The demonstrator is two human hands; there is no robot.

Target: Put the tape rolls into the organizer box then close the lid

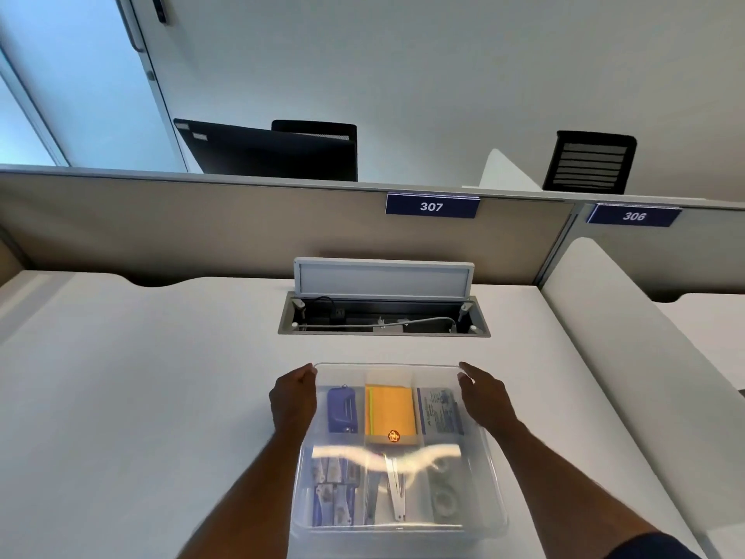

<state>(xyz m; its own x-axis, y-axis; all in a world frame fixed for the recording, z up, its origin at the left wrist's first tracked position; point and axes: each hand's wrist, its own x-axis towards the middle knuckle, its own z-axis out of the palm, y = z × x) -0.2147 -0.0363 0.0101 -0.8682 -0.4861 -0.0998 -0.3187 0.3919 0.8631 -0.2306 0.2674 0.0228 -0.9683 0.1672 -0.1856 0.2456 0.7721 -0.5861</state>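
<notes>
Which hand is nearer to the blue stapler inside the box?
Left. The left hand is at the box edge beside the stapler; the right hand is on the opposite edge.

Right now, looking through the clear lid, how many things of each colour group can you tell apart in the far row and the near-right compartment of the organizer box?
Blue: 1, the blue item, far left.
Yellow-orange: 1, the pad stack, far middle.
White-and-blue: 1, the printed packet, far right.
Clear: 2, the tape rolls, near right.
Total: 5.
Both hands, left hand and right hand, hold the lid.
</notes>
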